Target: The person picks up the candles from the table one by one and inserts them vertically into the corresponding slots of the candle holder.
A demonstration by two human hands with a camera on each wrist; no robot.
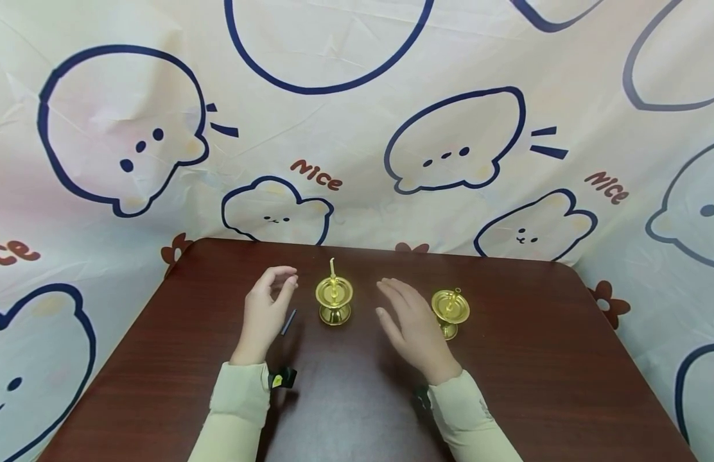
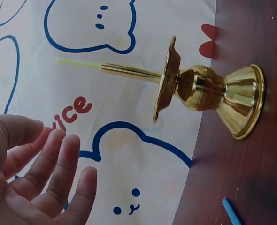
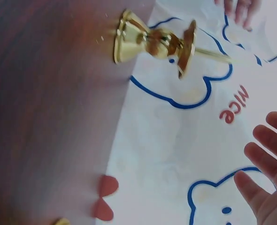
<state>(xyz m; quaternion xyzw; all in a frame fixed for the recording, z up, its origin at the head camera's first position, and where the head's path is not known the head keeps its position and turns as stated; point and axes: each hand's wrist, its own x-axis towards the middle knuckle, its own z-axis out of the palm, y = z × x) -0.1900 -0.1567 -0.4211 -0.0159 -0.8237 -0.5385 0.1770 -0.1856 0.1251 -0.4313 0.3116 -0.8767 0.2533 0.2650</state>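
Observation:
A brass candle holder (image 1: 334,314) stands upright at the middle of the table, and a thin pale yellow-green candle (image 2: 77,63) rises from its tube. To its left my left hand (image 1: 266,314) hovers with loosely bent fingers and nothing between them. My right hand (image 1: 417,330) is on the other side, its fingers extended, also holding nothing. Both hands are apart from this holder. Beyond the right hand stands a second brass candle holder (image 1: 451,307), with a small ring at its rim and its base partly hidden by the hand.
A thin blue stick (image 1: 288,322) lies on the dark brown table (image 1: 345,404) beside the left hand. Behind the table's far edge hangs a pale cloth (image 1: 357,141) with blue cartoon outlines.

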